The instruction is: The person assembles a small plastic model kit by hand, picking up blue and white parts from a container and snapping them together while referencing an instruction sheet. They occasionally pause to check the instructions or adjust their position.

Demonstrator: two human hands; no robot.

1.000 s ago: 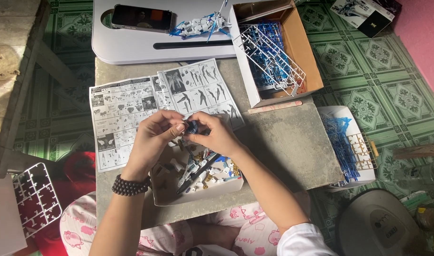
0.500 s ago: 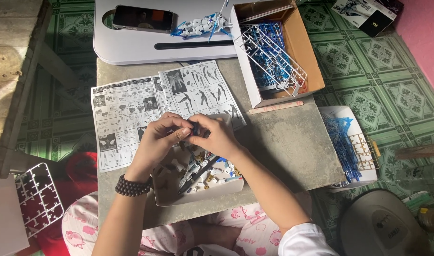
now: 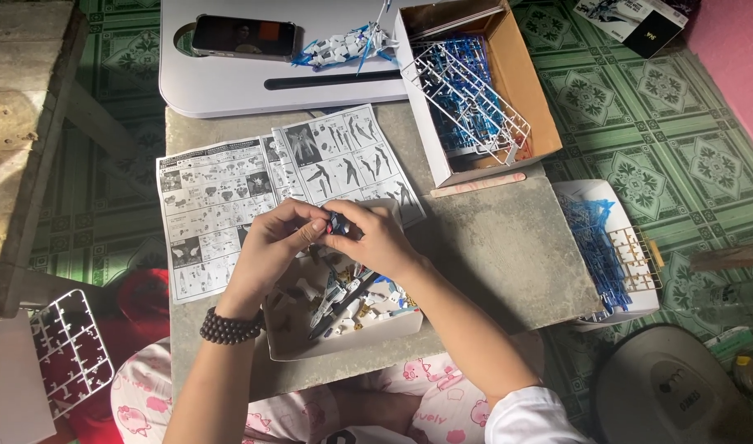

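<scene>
1. One small dark-blue plastic part (image 3: 335,224) sits pinched between the two hands, above the far edge of the white tray (image 3: 344,344).
2. One left hand (image 3: 274,247) comes in from the lower left with a dark beaded bracelet (image 3: 228,327) on its wrist; its fingers curl inward and its fingertips (image 3: 315,230) grip the part's left side.
3. One right hand (image 3: 378,240) reaches in from the lower right, back of the hand up, thumb and forefinger closed on the same part from the right, so both hands meet at it.
4. One white tray lies under the hands at the near edge of the stone slab (image 3: 491,247); it holds a heap of loose small pieces, white, blue and grey, too many and too jumbled to count, and one dark pen-like tool (image 3: 344,306).
5. One printed instruction sheet (image 3: 228,205) lies spread flat on the slab, partly under the left hand.
6. One open cardboard box (image 3: 528,90) stands at the slab's far right corner, holding several white and blue part frames (image 3: 471,94).
7. One pale flat stick (image 3: 478,184) lies just in front of the box.
8. One white lap desk (image 3: 228,86) beyond the slab carries one phone (image 3: 243,37) and one partly built blue-and-white figure (image 3: 344,45).
9. One white part frame (image 3: 68,349) lies at the lower left, off the slab.
</scene>
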